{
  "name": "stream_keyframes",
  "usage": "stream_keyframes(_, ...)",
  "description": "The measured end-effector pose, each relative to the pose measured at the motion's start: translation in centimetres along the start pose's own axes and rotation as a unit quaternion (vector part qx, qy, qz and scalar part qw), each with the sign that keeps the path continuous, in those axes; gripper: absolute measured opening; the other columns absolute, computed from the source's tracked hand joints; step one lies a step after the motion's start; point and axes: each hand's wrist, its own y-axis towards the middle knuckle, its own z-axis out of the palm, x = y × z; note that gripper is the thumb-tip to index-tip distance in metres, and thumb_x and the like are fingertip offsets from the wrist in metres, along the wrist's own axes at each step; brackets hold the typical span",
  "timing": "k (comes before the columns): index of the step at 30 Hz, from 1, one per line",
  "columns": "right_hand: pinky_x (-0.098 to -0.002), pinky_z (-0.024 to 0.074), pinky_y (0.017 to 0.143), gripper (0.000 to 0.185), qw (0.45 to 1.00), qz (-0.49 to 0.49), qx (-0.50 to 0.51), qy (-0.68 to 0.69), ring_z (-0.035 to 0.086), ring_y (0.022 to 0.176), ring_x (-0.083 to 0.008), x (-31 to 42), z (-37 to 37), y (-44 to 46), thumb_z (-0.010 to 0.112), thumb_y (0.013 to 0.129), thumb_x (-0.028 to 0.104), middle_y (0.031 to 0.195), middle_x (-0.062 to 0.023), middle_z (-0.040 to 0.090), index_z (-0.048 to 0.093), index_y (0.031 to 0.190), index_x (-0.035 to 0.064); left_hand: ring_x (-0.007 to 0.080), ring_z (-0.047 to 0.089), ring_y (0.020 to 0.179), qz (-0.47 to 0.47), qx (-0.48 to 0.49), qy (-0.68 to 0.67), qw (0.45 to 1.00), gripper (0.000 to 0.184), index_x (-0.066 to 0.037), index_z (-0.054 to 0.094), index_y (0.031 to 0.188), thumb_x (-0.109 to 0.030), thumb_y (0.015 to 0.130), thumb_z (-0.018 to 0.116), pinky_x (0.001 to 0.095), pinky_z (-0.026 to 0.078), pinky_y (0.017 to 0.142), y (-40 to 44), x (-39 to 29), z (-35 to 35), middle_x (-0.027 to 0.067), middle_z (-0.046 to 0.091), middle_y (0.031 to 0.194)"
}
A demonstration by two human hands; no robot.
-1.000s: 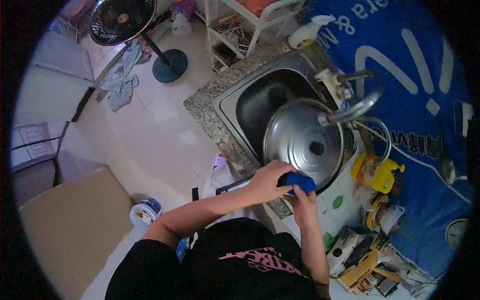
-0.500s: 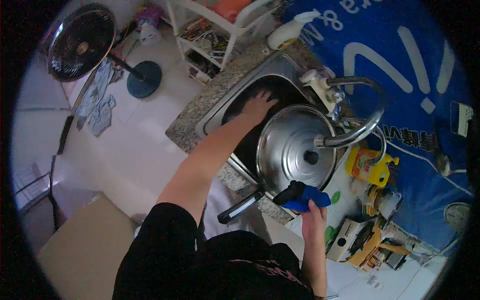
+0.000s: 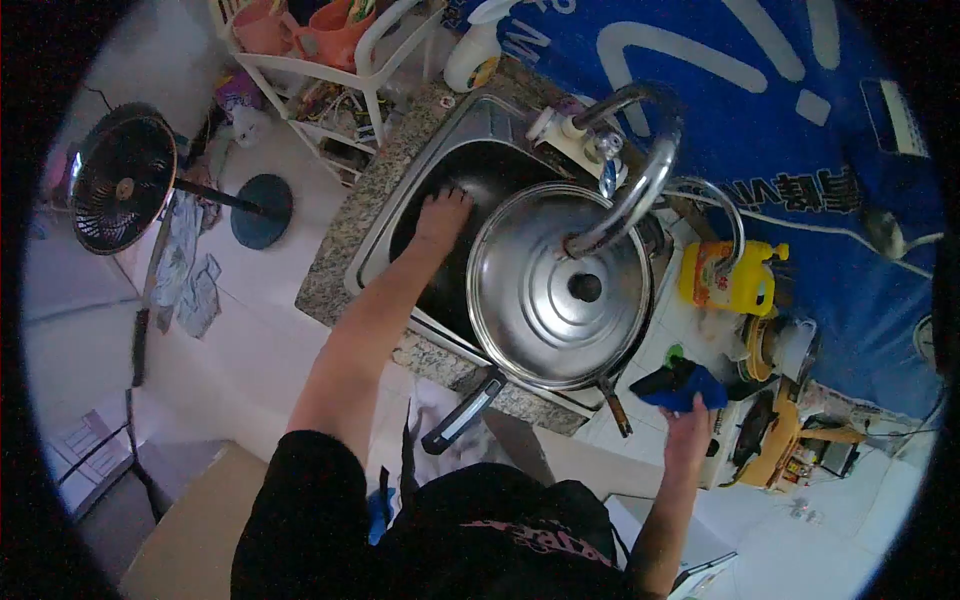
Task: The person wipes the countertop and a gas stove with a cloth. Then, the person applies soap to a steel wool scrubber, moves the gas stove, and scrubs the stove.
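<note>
My left hand (image 3: pixel 443 220) reaches down into the dark basin of the steel sink (image 3: pixel 370 265), its fingers apart and nothing visible in them. Beside it, over the sink, rests a round pan covered by a shiny metal lid (image 3: pixel 545 320) with a black knob. A brown-and-black handle (image 3: pixel 614 408) sticks out from under the lid toward my body. My right hand (image 3: pixel 688 428) grips a bunched blue and black cloth (image 3: pixel 682 386) to the right of the pan. The curved chrome faucet (image 3: pixel 655 175) arches over the lid.
A long black bar with a silver strip (image 3: pixel 463 412) juts from the counter's front edge. Beyond the pan stands a yellow jug (image 3: pixel 735 278); a spray bottle (image 3: pixel 474 58) is at the back corner. A white rack (image 3: pixel 360 80) and a fan (image 3: pixel 125 185) stand leftward.
My right hand has moved the cloth away from the lid, to the right, uncovering the brown-and-black handle. My left hand stays in the basin. The whole view has shifted.
</note>
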Motion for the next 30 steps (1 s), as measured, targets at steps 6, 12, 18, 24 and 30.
stream_keyframes(6, -0.0388, 0.0592, 0.073, 0.035, 0.987, -0.093, 0.018, -0.130, 0.063, 0.099, -0.0217, -2.9, -4.5, 5.1, 0.061, 0.092, 0.021, 0.110, -0.0072, 0.059, 0.052, 0.124, 0.0082, 0.0276, 0.056, 0.110, -0.130, -0.092, -0.170, 0.972, 0.052, -0.009, 0.049, 0.118, -0.015, 0.073, 0.074, 0.0411, 0.049, 0.088, -6.2, -1.6, -11.1, 0.0104, 0.057, 0.121)
stream_keyframes(12, -0.0427, 0.0552, 0.074, 0.046, 0.681, -0.263, -0.041, -0.682, 0.065, 0.089, -0.0333, -5.3, -6.0, 8.5, 0.071, 0.082, 0.027, 0.110, -0.0127, 0.063, 0.053, 0.121, 0.0088, 0.0279, 0.057, 0.111, -0.191, -0.168, -0.701, 0.666, 0.048, -0.008, 0.047, 0.128, -0.023, 0.086, 0.063, 0.0448, 0.046, 0.095, -13.4, -8.7, -17.7, 0.0101, 0.059, 0.121)
stream_keyframes(18, -0.0454, 0.0519, 0.082, 0.055, 0.608, -0.184, 0.116, -0.763, 0.057, 0.107, -0.0322, -8.7, -9.1, 11.4, 0.074, 0.076, 0.028, 0.119, -0.0123, 0.057, 0.054, 0.125, 0.0140, 0.0287, 0.057, 0.115, -0.179, 0.055, -0.917, 0.351, 0.046, -0.009, 0.050, 0.130, -0.033, 0.092, 0.052, 0.0464, 0.044, 0.100, -14.3, -18.9, -17.0, 0.0119, 0.060, 0.124)
stream_keyframes(24, -0.0452, 0.0478, 0.083, 0.028, 0.802, -0.378, 0.055, -0.459, 0.059, 0.096, -0.0366, 2.3, -9.3, 15.3, 0.064, 0.087, 0.024, 0.105, -0.0189, 0.063, 0.065, 0.109, 0.0058, 0.0291, 0.059, 0.111, -0.181, 0.180, -0.931, 0.262, 0.040, -0.007, 0.057, 0.123, -0.034, 0.094, 0.048, 0.0464, 0.045, 0.099, -9.7, -30.1, -13.1, 0.0151, 0.062, 0.119)
stream_keyframes(30, -0.0454, 0.0501, 0.076, 0.031, 0.830, -0.418, 0.013, -0.370, 0.064, 0.090, -0.0370, 12.6, -2.4, 26.6, 0.060, 0.090, 0.033, 0.098, -0.0184, 0.066, 0.068, 0.102, 0.0056, 0.0228, 0.062, 0.104, -0.231, 0.102, -0.896, 0.366, 0.039, -0.012, 0.058, 0.116, -0.042, 0.091, 0.057, 0.0440, 0.049, 0.091, -1.0, -40.5, -10.8, 0.0060, 0.065, 0.110)
